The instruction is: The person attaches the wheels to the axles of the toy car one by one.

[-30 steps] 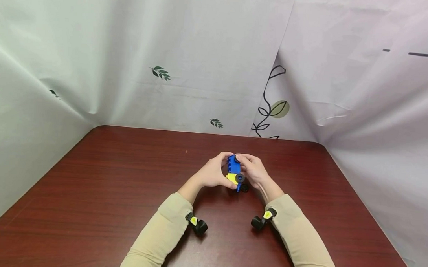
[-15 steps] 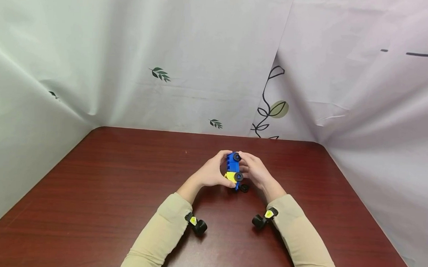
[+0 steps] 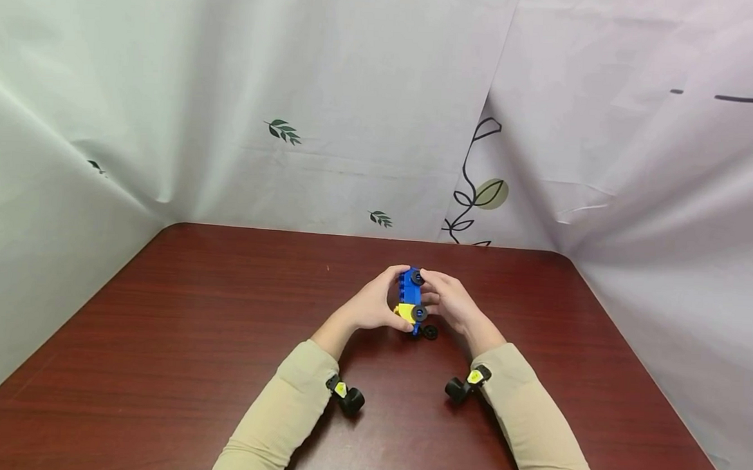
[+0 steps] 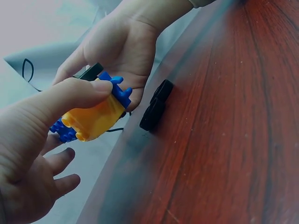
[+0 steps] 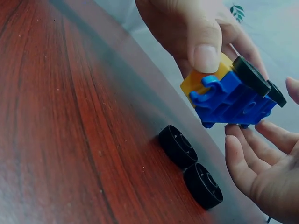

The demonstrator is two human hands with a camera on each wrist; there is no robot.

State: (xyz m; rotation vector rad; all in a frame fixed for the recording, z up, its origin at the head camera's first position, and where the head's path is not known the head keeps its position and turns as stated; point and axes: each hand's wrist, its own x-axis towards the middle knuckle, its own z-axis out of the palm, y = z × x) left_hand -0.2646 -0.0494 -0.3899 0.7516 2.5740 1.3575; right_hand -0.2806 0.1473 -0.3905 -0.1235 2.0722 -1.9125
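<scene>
A blue and yellow toy car is held above the table, tilted on its side, with two black wheels on the side facing the head camera. My left hand grips it, the thumb on the yellow end and fingers at the far end. Beside the car, my right hand has its fingertips at the far wheel. In the right wrist view, the right fingers lie loosely extended under the blue chassis. Two loose black wheels sit side by side on the table below.
The dark red wooden table spreads around both arms. A pale cloth with leaf prints hangs behind its far edge and along the sides. Black cameras are strapped to both wrists over beige sleeves.
The right thumb has moved off the far wheel, which now shows whole. The car has shifted slightly up and left and turned a little, with the left hand still gripping it.
</scene>
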